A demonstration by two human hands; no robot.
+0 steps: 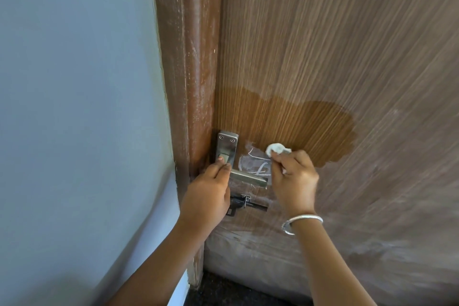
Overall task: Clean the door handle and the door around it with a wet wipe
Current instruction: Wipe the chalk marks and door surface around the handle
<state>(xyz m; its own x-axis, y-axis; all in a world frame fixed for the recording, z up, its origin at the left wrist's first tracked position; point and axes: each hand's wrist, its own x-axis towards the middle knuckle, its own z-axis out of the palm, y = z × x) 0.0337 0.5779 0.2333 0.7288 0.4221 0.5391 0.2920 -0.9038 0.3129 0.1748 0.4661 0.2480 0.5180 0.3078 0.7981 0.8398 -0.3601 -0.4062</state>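
Observation:
A steel lever door handle [248, 178] on a steel backplate [227, 148] is fixed to the left edge of a dusty brown wood-grain door [347, 45]. My left hand [207, 192] grips the inner end of the lever, its fingertips touching the plate. My right hand [293, 176] pinches a crumpled white wet wipe [275, 149] against the door just right of the plate. A dark wet patch [293, 122] spreads above and to the right of the handle. White smeared marks [255, 163] lie on the door between the plate and the wipe.
A brown door frame [191, 69] with flaking paint runs up the left side of the door. A pale blue wall [79, 82] stands left of the frame. A black latch [246, 202] sits under the handle. Dark floor [223, 290] shows at the bottom.

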